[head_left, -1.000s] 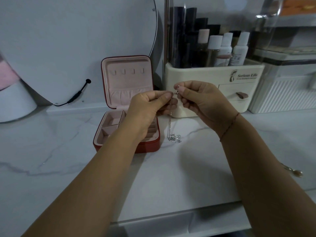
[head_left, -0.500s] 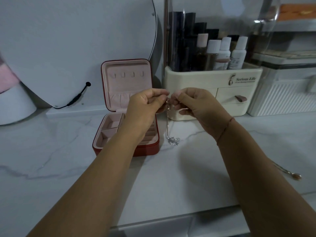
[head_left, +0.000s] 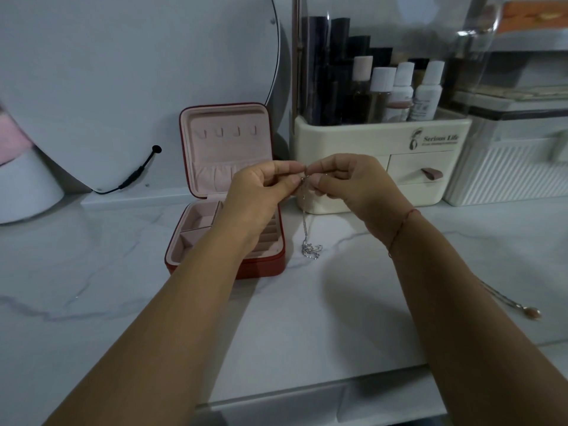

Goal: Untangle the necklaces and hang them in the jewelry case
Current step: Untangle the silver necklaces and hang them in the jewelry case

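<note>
A thin silver necklace [head_left: 309, 241] hangs between my hands, its lower end bunched on the marble counter. My left hand [head_left: 261, 192] and my right hand [head_left: 347, 179] meet fingertip to fingertip and pinch its top end near the clasp. The red jewelry case [head_left: 227, 192] stands open to the left, partly behind my left hand, with small hooks in its pink lid and compartments in its base. A second necklace [head_left: 519, 305] with a rose-coloured pendant lies on the counter at the far right, partly hidden by my right forearm.
A cream cosmetics organiser [head_left: 381, 161] with bottles and drawers stands right behind my hands. A white ribbed box [head_left: 510, 170] sits to its right. A round mirror [head_left: 138, 72] with a black cable leans at the back left. The counter's front edge [head_left: 307, 392] runs below my arms.
Both hands have dropped slightly and stayed together at the necklace's top end. The bunched chain end still rests on the counter.
</note>
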### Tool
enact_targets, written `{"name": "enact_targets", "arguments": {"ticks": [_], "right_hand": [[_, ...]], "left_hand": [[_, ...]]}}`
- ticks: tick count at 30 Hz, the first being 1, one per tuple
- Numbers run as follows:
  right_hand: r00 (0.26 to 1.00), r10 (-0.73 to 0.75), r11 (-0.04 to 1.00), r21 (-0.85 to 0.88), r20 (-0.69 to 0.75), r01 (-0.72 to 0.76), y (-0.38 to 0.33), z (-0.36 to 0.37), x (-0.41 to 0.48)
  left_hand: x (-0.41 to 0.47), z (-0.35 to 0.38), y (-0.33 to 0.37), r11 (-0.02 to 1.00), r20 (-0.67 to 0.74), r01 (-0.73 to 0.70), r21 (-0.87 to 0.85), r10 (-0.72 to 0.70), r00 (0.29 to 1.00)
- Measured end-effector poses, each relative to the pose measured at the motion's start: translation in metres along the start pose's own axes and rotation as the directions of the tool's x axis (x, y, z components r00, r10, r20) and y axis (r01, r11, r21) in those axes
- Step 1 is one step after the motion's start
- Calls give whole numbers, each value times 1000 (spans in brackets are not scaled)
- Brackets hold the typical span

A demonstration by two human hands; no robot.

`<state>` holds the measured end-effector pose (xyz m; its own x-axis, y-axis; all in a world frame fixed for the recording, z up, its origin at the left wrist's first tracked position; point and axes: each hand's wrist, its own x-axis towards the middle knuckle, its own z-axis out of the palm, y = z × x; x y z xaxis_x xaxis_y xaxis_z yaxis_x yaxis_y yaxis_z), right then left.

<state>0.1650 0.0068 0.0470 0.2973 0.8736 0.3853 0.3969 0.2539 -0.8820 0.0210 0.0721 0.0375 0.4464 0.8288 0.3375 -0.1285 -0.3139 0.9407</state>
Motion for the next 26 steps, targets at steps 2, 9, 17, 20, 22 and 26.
{"name": "enact_targets", "arguments": {"ticks": [2, 9, 17, 20, 22, 26], "right_hand": [[1000, -2, 1000, 5, -26, 2, 0, -1, 0], [999, -11, 998, 59, -44, 13, -6, 3, -2], [998, -19, 997, 78, -65, 24, -6, 1, -1], [998, -31, 996, 84, -54, 35, -6, -1, -1], [999, -32, 995, 95, -38, 35, -7, -1, 0], [999, -37, 991, 131, -21, 39, -7, -1, -1]], "left_hand": [[1, -1, -1, 999, 16, -4, 33, 4, 1000], [0, 2, -3, 989, 12, -51, 138, 50, 999], [-1, 0, 0, 1000, 29, 22, 16, -23, 999], [-1, 0, 2, 998, 54, 57, -31, -55, 997], [0, 1, 1, 997, 15, 79, -11, -79, 997], [0, 1, 0, 995, 19, 92, -37, -91, 996]]}}
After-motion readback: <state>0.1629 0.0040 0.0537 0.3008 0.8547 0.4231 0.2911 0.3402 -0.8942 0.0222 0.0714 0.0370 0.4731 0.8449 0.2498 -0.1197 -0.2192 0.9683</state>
